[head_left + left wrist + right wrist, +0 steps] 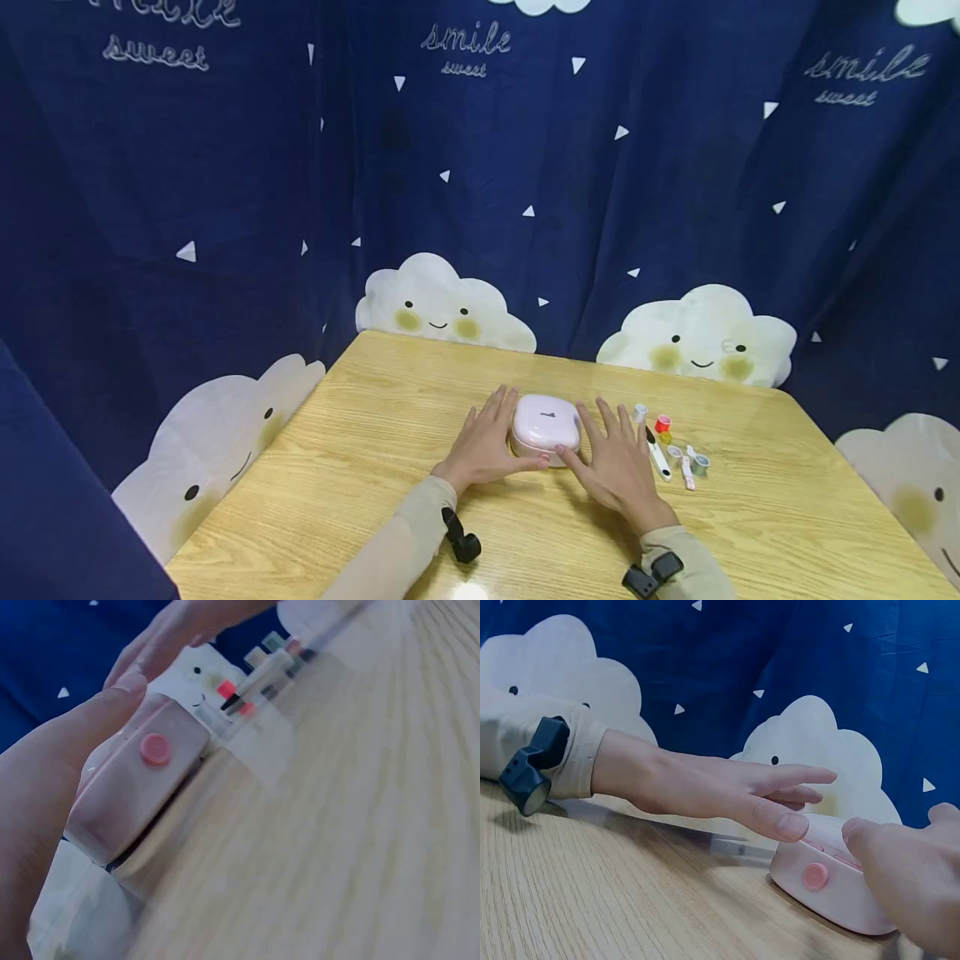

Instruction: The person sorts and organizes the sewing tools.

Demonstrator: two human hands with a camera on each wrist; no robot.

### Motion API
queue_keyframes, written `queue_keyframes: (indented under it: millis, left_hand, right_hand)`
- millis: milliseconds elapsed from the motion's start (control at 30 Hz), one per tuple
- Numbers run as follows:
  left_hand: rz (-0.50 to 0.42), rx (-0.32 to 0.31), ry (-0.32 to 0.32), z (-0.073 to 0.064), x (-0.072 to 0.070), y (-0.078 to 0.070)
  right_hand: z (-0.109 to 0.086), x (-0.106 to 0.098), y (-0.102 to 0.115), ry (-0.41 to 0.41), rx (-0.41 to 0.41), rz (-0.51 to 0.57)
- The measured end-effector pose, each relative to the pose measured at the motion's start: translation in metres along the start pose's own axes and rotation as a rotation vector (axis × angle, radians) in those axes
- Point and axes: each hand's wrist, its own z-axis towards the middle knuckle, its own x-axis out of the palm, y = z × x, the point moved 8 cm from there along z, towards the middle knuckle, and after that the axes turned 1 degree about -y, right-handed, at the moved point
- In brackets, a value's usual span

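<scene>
A pale pink rounded case (546,423) with small dark lettering on its lid sits on the table between both hands, its lid down. A round pink button (815,877) is on its front wall. My left hand (486,446) lies along the case's left side, fingers straight and thumb reaching across the front. On the other side, my right hand (617,475) has its fingers spread, with the thumb tip close to the front right corner. In the right wrist view the left thumb overlaps the lid's edge above the button.
Right of the case lie several small sewing items: a red thread spool (663,423), a white spool (640,412), a grey-green spool (700,464) and a slim white tool with a black tip (658,457). The wooden table (360,467) ends at a dark blue curtain (480,167) with clouds.
</scene>
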Motion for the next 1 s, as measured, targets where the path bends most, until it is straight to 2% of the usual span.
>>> queue_keyframes:
  millis: [200, 367, 467, 600, 767, 1000]
  left_hand:
    - [-0.189, -0.046, 0.036, -0.001, 0.004, 0.008]
    - [-0.344, -0.041, 0.076, 0.002, 0.006, 0.008]
    - [-0.441, -0.03, 0.092, 0.005, 0.008, 0.007]
    - [-0.531, -0.04, 0.1, 0.012, 0.014, 0.008]
    - [-0.602, -0.053, 0.105, 0.02, 0.023, 0.011]
    - [-0.642, -0.05, 0.12, 0.022, 0.026, 0.014]
  right_hand:
    - [0.001, 0.002, 0.006, -0.023, -0.027, 0.048]
    - [0.003, 0.007, 0.01, -0.012, -0.037, 0.129]
    - [0.004, 0.013, 0.011, 0.004, -0.033, 0.214]
    - [0.005, 0.024, 0.008, 0.033, 0.007, 0.391]
    - [0.007, 0.036, 0.0, 0.029, 0.06, 0.526]
    - [0.012, 0.044, -0.005, 0.025, 0.03, 0.608]
